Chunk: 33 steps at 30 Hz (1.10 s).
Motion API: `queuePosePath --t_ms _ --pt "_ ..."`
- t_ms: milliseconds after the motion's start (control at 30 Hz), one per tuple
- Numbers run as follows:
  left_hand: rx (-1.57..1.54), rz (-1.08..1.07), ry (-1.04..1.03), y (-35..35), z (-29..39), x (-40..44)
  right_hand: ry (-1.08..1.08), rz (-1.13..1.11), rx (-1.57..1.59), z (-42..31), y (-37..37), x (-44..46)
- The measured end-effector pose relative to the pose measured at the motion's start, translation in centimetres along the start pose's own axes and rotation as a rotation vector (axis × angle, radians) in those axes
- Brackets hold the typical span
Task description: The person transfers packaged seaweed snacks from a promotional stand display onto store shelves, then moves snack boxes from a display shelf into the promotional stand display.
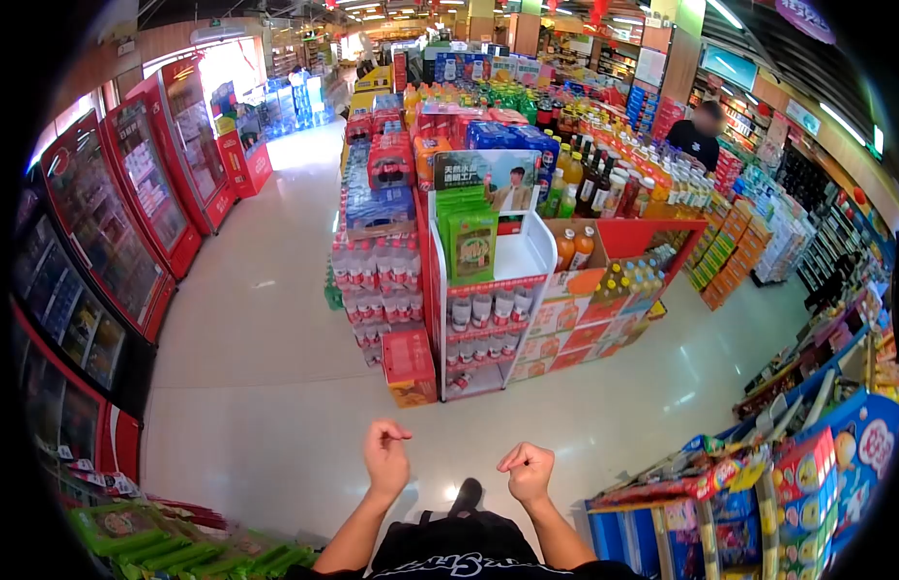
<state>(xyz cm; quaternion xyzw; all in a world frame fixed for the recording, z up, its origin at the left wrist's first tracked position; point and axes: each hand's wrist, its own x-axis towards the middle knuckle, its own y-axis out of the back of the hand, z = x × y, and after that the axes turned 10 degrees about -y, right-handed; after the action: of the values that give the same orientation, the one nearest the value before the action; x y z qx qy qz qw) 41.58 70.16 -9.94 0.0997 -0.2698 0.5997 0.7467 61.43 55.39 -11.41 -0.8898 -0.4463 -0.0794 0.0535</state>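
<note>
My left hand [386, 456] is raised in front of my body with its fingers curled in, and nothing shows in it. To its right, my right hand [529, 472] is also curled, wrist bent, with nothing visible in it. The two hands are apart and touch nothing. Beyond them stands a white display rack [495, 280] with green packets [471, 246] on its top shelf and clear bottles [481, 311] on the shelves below. A red box [409, 367] sits on the floor against the rack's left side.
Red-framed drink coolers [145, 184] line the left side. Stacked bottle packs [380, 261] adjoin the rack. Snack shelves [730, 522] stand at lower right, green packets [140, 532] at lower left. A person [697, 137] in dark clothing is behind the bottle display.
</note>
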Motion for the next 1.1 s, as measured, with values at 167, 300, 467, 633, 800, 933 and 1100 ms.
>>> queuePosePath --t_ms 167,300,467,633,800,933,1100 --pt "0.149 0.11 0.016 -2.1 -4.4 4.8 -0.252 0.099 0.068 1.5 1.6 9.4" --pt "0.36 0.074 -0.025 -5.6 -7.6 7.8 -0.351 0.113 0.112 2.1 2.8 15.0" --pt "0.473 -0.086 -0.032 -9.4 -12.1 11.4 -0.389 0.039 0.031 4.8 3.4 20.8" --pt "0.469 -0.078 0.024 -11.2 -17.2 17.8 -0.447 -0.076 -0.195 5.9 3.0 27.8" --pt "0.543 -0.226 0.011 -13.9 -24.6 24.9 -0.637 -0.364 -0.529 5.0 4.0 36.7" --pt "0.635 -0.275 -0.065 -17.4 -27.3 30.4 -0.471 -0.152 -0.252 9.0 2.9 41.7" --pt "0.718 -0.29 -0.152 -18.2 -29.2 35.3 -0.486 -0.072 -0.266 11.3 1.9 48.5"
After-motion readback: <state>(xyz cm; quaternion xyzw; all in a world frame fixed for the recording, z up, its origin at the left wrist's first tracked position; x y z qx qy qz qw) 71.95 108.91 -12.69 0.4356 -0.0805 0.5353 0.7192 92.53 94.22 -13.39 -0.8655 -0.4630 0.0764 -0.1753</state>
